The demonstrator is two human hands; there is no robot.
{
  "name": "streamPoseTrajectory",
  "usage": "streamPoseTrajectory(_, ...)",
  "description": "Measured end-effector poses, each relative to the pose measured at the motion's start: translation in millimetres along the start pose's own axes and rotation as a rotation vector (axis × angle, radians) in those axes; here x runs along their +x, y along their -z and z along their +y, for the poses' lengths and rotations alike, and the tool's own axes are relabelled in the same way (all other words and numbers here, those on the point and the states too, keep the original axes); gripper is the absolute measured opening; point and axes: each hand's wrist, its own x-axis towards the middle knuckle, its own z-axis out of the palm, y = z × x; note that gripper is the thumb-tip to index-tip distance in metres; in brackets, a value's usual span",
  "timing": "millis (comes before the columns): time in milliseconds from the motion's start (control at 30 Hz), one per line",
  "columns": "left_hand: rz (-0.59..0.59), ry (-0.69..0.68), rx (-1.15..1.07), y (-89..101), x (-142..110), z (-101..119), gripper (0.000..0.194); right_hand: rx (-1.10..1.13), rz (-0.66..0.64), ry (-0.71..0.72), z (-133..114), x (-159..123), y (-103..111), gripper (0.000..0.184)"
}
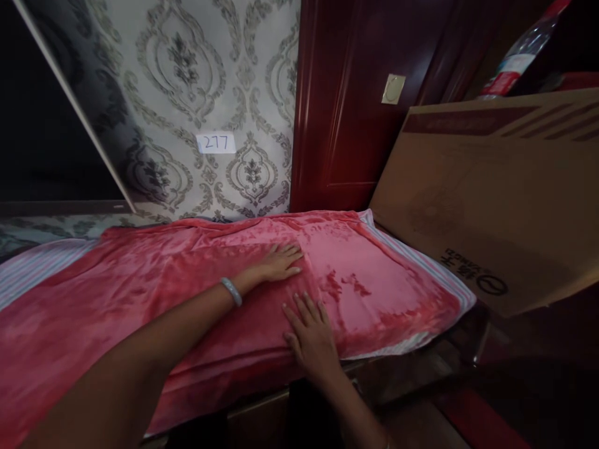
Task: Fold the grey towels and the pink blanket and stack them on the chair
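Note:
A pink plush cloth (219, 299) with a folded, raised layer is spread over a striped cloth (421, 259), whose edges show at the right and far left. My left hand (281, 262) lies flat on the folded layer near its right edge, fingers stretched out; a grey bracelet (231, 291) circles that wrist. Lower and slightly to the right, my right hand (311, 337) rests palm down on the pink cloth, its fingers spread. Neither hand grips anything. Darker brushed marks show in the pile to the right of my hands.
A large cardboard box (496, 199) leans at the right, with a plastic bottle (519, 56) behind its top edge. Behind the cloth stand a patterned wall (248, 81) and a dark red door panel (346, 93). A dark screen (51, 125) is at the left.

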Motion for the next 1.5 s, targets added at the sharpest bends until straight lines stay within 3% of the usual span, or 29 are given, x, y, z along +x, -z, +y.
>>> streamPoseTrajectory(167,-0.035,0.006,0.009,-17.0,28.2,-13.2,0.071,0.016,0.068,-0.008,0.1,-6.5,-8.1,0.046)
streamPoseTrajectory(433,0.035,0.013,-0.079,-33.2,28.3,-18.6,0.075,0.022,0.059,-0.034,0.4,-16.3,-14.9,0.052)
streamPoseTrajectory(833,0.039,0.006,-0.046,-34.3,23.7,-11.5,0.072,-0.008,0.110,0.012,1.4,-14.2,-15.9,0.048)
streamPoseTrajectory(967,0.004,0.021,-0.051,-24.5,21.6,-5.8,0.076,-0.009,0.092,0.021,5.6,-11.2,-10.7,0.046)
streamPoseTrajectory(1100,-0.034,-0.003,-0.080,2.6,6.9,-8.9,0.075,0.018,-0.001,0.046,8.0,1.1,11.4,0.042)
streamPoseTrajectory(1267,-0.043,0.057,-0.066,32.0,-24.9,-41.0,0.072,0.105,-0.157,0.060,-17.4,44.5,38.0,0.041)
streamPoseTrajectory(1367,-0.073,0.132,-0.024,28.4,-38.9,-57.9,0.072,0.129,-0.285,0.115,-35.5,63.7,33.1,0.049)
streamPoseTrajectory(1500,-0.057,0.173,0.008,5.6,-45.2,-63.8,0.073,0.128,-0.396,0.191,-42.1,56.8,12.0,0.056)
